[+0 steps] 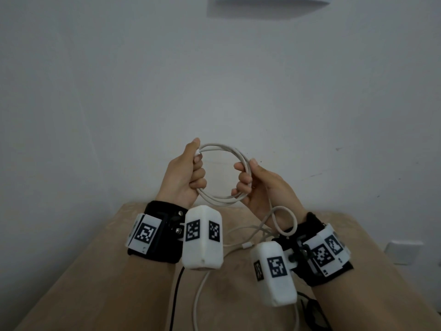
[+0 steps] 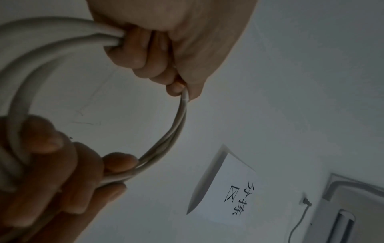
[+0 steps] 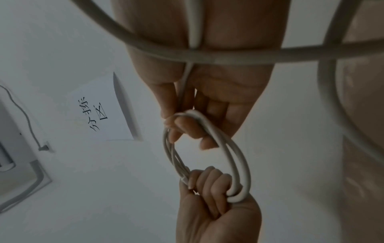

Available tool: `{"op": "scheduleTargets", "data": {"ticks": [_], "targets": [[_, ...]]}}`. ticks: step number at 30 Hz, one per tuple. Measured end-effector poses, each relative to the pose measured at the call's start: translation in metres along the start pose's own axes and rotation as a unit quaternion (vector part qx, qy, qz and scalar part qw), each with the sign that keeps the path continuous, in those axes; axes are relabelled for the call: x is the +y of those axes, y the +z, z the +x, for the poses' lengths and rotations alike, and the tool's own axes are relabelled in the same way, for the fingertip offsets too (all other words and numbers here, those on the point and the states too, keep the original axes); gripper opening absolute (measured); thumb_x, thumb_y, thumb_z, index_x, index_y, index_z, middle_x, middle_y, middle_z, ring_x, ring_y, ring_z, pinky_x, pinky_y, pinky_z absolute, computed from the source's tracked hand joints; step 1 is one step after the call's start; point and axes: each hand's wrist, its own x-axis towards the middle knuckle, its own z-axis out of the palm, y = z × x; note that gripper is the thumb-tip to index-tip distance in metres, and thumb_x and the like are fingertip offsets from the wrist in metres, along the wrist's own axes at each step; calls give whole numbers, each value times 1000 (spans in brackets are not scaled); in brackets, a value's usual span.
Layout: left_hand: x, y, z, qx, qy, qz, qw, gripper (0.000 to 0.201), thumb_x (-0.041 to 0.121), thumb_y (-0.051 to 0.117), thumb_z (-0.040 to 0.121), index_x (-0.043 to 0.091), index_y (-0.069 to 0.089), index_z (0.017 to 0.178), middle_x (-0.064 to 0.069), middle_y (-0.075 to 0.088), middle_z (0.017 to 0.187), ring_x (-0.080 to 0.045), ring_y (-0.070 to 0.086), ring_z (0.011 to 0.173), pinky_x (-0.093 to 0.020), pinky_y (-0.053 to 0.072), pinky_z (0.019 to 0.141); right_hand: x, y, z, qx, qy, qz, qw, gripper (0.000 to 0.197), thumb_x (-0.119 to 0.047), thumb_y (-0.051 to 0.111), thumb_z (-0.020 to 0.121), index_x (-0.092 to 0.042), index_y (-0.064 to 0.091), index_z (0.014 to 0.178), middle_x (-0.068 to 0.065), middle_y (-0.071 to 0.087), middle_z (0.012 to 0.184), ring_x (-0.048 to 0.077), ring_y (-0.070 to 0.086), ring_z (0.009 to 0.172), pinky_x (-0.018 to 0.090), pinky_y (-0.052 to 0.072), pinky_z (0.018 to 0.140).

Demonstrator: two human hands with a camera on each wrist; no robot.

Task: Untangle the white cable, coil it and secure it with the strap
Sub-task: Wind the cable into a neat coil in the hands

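Observation:
The white cable (image 1: 216, 199) is wound into a round coil of several turns, held up in front of the wall above the beige table (image 1: 95, 283). My left hand (image 1: 191, 173) grips the coil's left side in a fist, with thumb and forefinger pinching a white cable end (image 2: 185, 96). My right hand (image 1: 248, 180) curls its fingers round the coil's right side (image 3: 239, 156). From the right hand a loose tail (image 1: 284, 220) drops in a loop past the wrist and trails across the table (image 1: 200, 295). I cannot make out a strap.
A black cable (image 1: 176, 295) runs over the table towards me. A wall socket (image 1: 403, 252) sits low on the right. A paper sheet with handwriting (image 2: 228, 189) hangs on the white wall above, beside a wall unit (image 2: 353, 205).

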Motion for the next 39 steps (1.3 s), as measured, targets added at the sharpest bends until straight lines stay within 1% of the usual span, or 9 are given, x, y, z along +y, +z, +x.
{"op": "scheduleTargets", "data": {"ticks": [10,14,18,24,29,32,34,36,39], "targets": [[-2,3,-2,-71,-21,6,997,45,36,50,97,19,33,59,8,19,44,-5,16,30,-17,16,32,-6,-2,4,39,-1,95,995,26,-26,54,83,-3,65,79,-5,39,51,4,32,38,16,32,42],[0,-5,0,-116,-41,39,992,43,34,47,97,16,39,59,8,24,43,-6,25,33,-17,29,37,-10,-6,4,29,5,67,997,26,-26,54,84,-3,65,81,-5,39,52,4,32,39,16,34,43],[2,-14,0,-127,2,153,980,40,30,43,99,5,57,71,1,42,46,-14,45,44,-22,44,49,-14,-11,2,29,32,-9,999,28,-26,53,85,0,64,83,-4,40,53,4,32,40,16,34,44],[4,-9,-10,-168,46,417,892,54,45,41,99,10,69,69,-2,58,55,-14,55,50,-22,48,53,-13,-11,-4,13,102,-157,982,28,-23,58,82,4,67,82,-1,41,53,6,32,42,19,33,45],[-8,3,-13,-227,33,533,815,59,50,38,98,8,68,69,11,48,48,-7,40,45,-18,36,49,-7,-8,-6,5,129,-251,959,36,-17,52,94,-4,73,68,1,42,54,7,31,43,20,33,45],[-14,4,-10,-228,55,519,822,63,55,41,95,0,71,91,5,49,62,-8,36,52,-19,29,48,-12,-7,-6,16,144,-214,966,34,-20,50,95,0,67,74,0,42,53,6,30,42,18,32,44],[-15,4,-9,-240,74,495,832,61,53,44,94,-2,66,80,7,42,58,-7,32,49,-19,26,47,-15,-8,-5,13,162,-182,970,33,-24,48,96,2,63,80,-1,43,52,5,31,40,17,32,43],[-14,5,-9,-246,89,470,843,50,47,47,95,7,54,65,10,34,50,-7,27,45,-20,23,45,-17,-10,-5,8,172,-159,972,38,-29,47,95,2,65,82,0,46,54,5,34,40,18,35,44],[-14,2,-6,-200,103,412,883,44,39,50,96,14,44,60,10,28,48,-7,22,43,-20,20,43,-21,-14,-6,1,154,-105,982,50,-41,46,91,3,70,87,8,60,65,12,53,49,23,47,52]]}}
